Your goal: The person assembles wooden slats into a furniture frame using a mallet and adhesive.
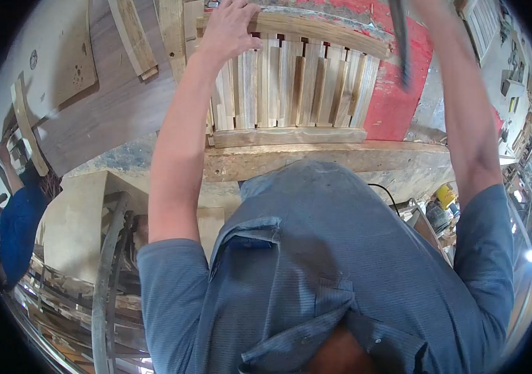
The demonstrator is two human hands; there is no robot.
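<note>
Several pale wooden slats (297, 87) stand side by side between two rails on the workbench. The upper rail (322, 28) lies across their far ends, the lower rail (291, 136) along their near ends. My left hand (232, 28) rests at the left end of the upper rail, thumb and fingers apart. At the top right edge my right hand (427, 5) is blurred and mostly cut off. A dark, elongated tool (400, 43), smeared by motion, hangs beside it over the red surface (397, 103); the grip itself is out of view.
Loose boards (132, 37) lie at the upper left of the bench. The bench's front edge (247, 165) runs close to my body. At the far left is another person (20, 218) in a blue top. A yellow container (445, 196) sits low on the right.
</note>
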